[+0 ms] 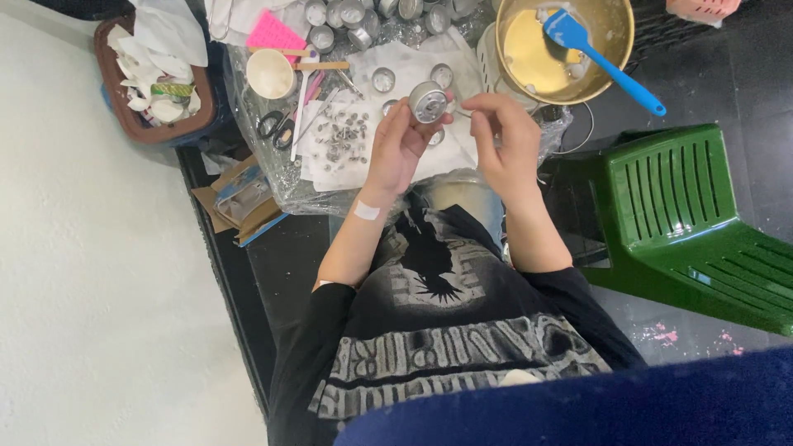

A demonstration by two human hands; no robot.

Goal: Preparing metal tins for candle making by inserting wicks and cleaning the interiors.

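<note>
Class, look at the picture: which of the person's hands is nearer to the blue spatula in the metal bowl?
The right hand. It is just below and left of the blue spatula in the metal bowl; the left hand, holding a small metal cup, is farther left.

A home craft corner: small metal cups [347, 15], scissors [273, 128] and a wax-filled bowl [615, 49] crowd the low worktop

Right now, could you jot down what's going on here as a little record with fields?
Left hand: left hand holds a small round metal cup, its open side facing the camera
Right hand: right hand raised beside the cup, fingers pinched close to its rim; whether they hold anything cannot be told
Below the hands: white paper with small metal pieces and more empty cups
Nearby: scissors, bowl with blue spatula, green plastic chair
</note>
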